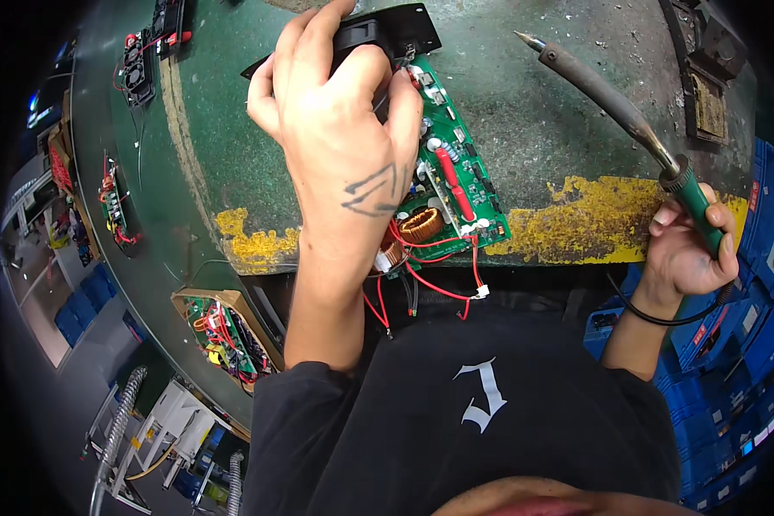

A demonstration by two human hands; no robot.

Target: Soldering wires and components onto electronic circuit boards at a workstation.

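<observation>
My right hand (692,249) is closed round the green handle of a soldering iron (602,101), held off to the right with its tip pointing to the far left, apart from the board. With fingers bent over it, my left hand (335,103) grips a black panel (417,30) that seems to carry a fan; the hand hides much of it. Beside that hand and partly under it lies a green circuit board (482,211), which bears a copper-wound coil (421,225) and a red-sleeved part (456,185). Red wires (434,292) with a white connector hang past the table's near edge.
The green worktable (568,146) has a worn yellow front edge. A soldering iron stand (709,107) is at the far right. Left are fan units (136,73), another board (112,202) and a cardboard box (262,322) of boards. Blue bins (714,378) stack at right.
</observation>
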